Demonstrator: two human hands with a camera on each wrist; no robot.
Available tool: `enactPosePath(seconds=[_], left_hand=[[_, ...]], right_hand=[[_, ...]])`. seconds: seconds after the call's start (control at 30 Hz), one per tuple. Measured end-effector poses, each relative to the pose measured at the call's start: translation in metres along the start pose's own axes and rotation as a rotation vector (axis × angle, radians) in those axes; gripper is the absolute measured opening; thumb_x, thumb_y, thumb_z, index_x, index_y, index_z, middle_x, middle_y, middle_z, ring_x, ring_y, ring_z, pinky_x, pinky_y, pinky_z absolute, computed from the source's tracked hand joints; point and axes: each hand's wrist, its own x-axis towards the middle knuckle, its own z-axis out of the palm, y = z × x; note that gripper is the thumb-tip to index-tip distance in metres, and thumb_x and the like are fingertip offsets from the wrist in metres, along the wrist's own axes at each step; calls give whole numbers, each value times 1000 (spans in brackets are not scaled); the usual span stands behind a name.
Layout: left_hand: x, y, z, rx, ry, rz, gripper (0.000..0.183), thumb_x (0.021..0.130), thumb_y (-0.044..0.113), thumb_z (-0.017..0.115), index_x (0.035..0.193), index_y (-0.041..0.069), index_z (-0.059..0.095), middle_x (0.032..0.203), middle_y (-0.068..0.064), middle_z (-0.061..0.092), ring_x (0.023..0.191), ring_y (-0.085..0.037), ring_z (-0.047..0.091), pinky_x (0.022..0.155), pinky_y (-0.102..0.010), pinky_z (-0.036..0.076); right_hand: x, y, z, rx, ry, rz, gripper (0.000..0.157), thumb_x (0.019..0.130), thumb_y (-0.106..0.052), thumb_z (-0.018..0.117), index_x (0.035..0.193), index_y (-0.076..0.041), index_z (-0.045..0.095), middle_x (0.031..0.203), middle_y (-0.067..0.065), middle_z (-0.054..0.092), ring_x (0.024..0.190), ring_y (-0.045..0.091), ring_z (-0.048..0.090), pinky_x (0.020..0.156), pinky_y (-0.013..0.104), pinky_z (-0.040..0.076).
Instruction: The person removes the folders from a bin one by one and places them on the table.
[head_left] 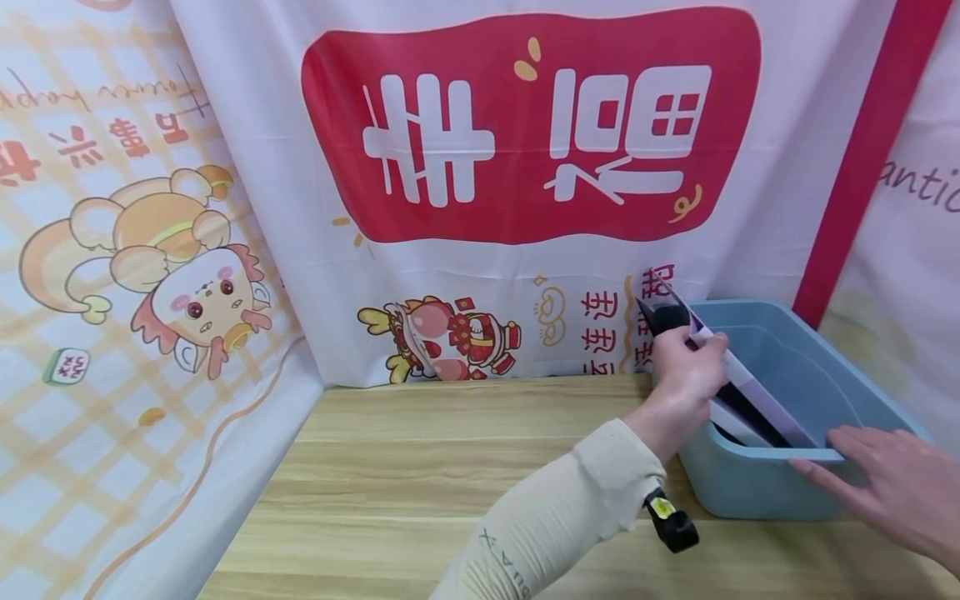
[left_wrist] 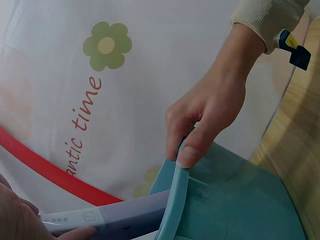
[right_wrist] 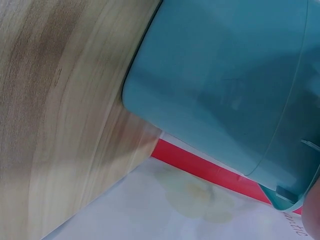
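A slim purple-and-white box (head_left: pixel 757 396) slants over the near left rim of a blue plastic bin (head_left: pixel 765 492), its lower end inside. My left hand (head_left: pixel 690 371) grips the upper part, beside a dark item (head_left: pixel 663 317) whose kind I cannot tell. In the left wrist view, printed characters show on the pale end of the box (left_wrist: pixel 135 217), by the fingers of the left hand (left_wrist: pixel 20 217). My right hand (head_left: pixel 885 475) holds the bin's near rim, thumb outside. Only a blurred edge of that hand (right_wrist: pixel 312 212) enters the right wrist view.
The bin stands at the right of a wood-grain table (head_left: pixel 450 475). Behind it hangs a white cloth (head_left: pixel 525 267) with a red printed panel, and another printed cloth (head_left: pixel 112 333) covers the left side. A black strap piece (head_left: pixel 671 521) hangs from the left sleeve.
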Motion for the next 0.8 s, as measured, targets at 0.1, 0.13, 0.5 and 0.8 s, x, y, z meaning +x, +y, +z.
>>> enactPosePath(seconds=[0.1, 0.13, 0.5, 0.8], left_hand=[[1, -1, -3, -23, -26, 14, 6, 83, 5, 67, 88, 2, 66, 78, -2, 62, 71, -17, 63, 59, -36, 56], [1, 0, -4, -27, -37, 21, 7, 84, 5, 67, 90, 2, 66, 79, -3, 63, 72, -17, 64, 59, -36, 56], [7, 10, -17, -96, -103, 79, 6, 85, 6, 66, 89, 2, 69, 79, -4, 66, 73, -19, 67, 58, -36, 57], [8, 16, -27, -89, -95, 134, 9, 85, 8, 66, 92, 8, 71, 79, -5, 68, 71, -17, 64, 60, -40, 56]], right_hand=[[0, 0, 0, 1, -7, 2, 46, 82, -63, 56, 68, -20, 48, 62, -4, 41, 53, 13, 38, 49, 31, 31], [1, 0, 0, -1, -11, 5, 46, 82, -63, 55, 67, -21, 47, 62, -4, 41, 54, 13, 38, 49, 31, 31], [3, 3, -3, -1, -8, 11, 47, 80, -66, 56, 74, -20, 57, 72, -1, 56, 60, 17, 47, 55, 41, 45], [1, 0, -4, -16, -71, 22, 48, 83, -65, 52, 70, -19, 47, 64, -2, 41, 56, 15, 41, 51, 31, 33]])
